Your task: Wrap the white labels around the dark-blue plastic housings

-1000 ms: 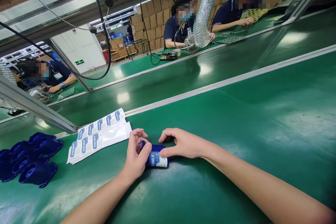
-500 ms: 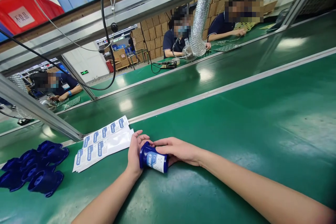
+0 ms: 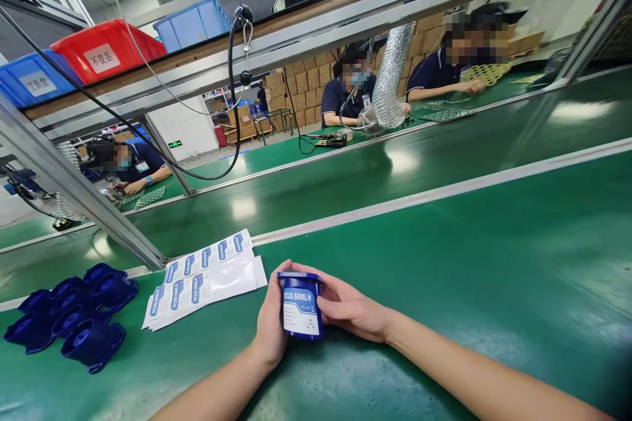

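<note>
A small dark blue plastic part (image 3: 300,304) with a white and blue label stands upright on the green bench (image 3: 469,256), label towards me. My left hand (image 3: 272,322) curls round its left side. My right hand (image 3: 350,308) wraps its right side from behind. Both hands grip the part. Sheets of blue and white labels (image 3: 207,274) lie just to the left of my hands.
A pile of several bare blue parts (image 3: 74,316) lies at the far left. A slanted metal post (image 3: 79,200) rises behind it. A conveyor belt (image 3: 395,164) runs beyond a metal rail. Three people work on its far side. Red and blue bins (image 3: 106,52) sit on the overhead shelf.
The blue part lay on its side between my hands; now it stands upright with the label facing me. The view has tilted up, showing the shelf bins.
</note>
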Demonstrator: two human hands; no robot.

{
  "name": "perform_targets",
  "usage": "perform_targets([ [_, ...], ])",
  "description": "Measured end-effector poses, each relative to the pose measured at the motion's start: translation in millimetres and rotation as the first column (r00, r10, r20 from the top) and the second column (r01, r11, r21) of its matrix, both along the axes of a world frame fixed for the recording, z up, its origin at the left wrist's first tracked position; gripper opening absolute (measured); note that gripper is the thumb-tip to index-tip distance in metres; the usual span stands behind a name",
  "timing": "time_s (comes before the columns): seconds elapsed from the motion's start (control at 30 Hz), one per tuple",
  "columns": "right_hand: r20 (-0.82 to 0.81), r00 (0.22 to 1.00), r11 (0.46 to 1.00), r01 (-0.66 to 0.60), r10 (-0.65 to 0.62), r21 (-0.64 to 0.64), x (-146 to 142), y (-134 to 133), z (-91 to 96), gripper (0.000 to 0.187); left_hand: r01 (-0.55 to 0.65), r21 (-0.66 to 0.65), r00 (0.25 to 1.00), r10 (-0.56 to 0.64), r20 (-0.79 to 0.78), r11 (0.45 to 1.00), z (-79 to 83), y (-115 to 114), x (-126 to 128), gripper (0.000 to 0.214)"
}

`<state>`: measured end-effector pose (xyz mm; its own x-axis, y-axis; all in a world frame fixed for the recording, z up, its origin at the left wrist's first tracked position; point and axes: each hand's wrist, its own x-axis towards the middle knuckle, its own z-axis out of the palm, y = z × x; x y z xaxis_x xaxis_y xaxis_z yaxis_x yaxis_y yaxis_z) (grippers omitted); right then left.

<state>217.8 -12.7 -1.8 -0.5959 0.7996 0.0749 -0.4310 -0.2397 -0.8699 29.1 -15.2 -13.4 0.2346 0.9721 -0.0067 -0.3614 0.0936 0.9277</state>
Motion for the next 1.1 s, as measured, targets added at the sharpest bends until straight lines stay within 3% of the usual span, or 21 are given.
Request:
perform_targets([
  [0.17,0.160,0.977,0.965,0.099,-0.140,0.243,2,-1,-1.6,0.075,0.072,0.002,0.987,-0.071,-0.147,0.997,8.5,-3,-5,0.077],
  [0.27,0.160,0.966,0.955,0.162,-0.205,0.247,-2,-5,-2.8,0.065,0.042,0.023,0.963,-0.035,-0.268,0.999,9.3,-8,-4,0.081],
  [0.43,0.179,0.944,0.949,0.241,-0.278,0.202,-12,-8,-1.9,0.061,-0.060,0.165,0.909,0.122,-0.399,0.984,2.6,-14,-2,0.089],
  [0.57,0.196,0.930,0.941,0.275,-0.313,0.199,-18,-11,1.3,0.059,-0.030,0.223,0.903,0.122,-0.413,0.974,1.7,-16,-3,0.090],
  [0.7,0.207,0.910,0.921,0.313,-0.360,0.230,-18,-13,1.5,0.053,0.062,0.251,0.909,0.050,-0.414,0.966,6.0,-18,-4,0.093],
  [0.93,0.133,0.904,0.891,0.361,-0.407,0.275,-5,-12,5.9,0.044,0.300,0.286,0.906,-0.179,-0.383,0.910,8.7,-21,-6,0.104],
  [1.03,0.122,0.911,0.903,0.360,-0.395,0.233,0,-6,9.6,0.055,0.315,0.283,0.922,-0.220,-0.320,0.906,5.8,-15,-6,0.124],
  [1.1,0.105,0.898,0.902,0.415,-0.427,0.117,3,-1,11.7,0.059,0.330,0.248,0.936,-0.282,-0.212,0.911,4.5,-9,-6,0.150],
])
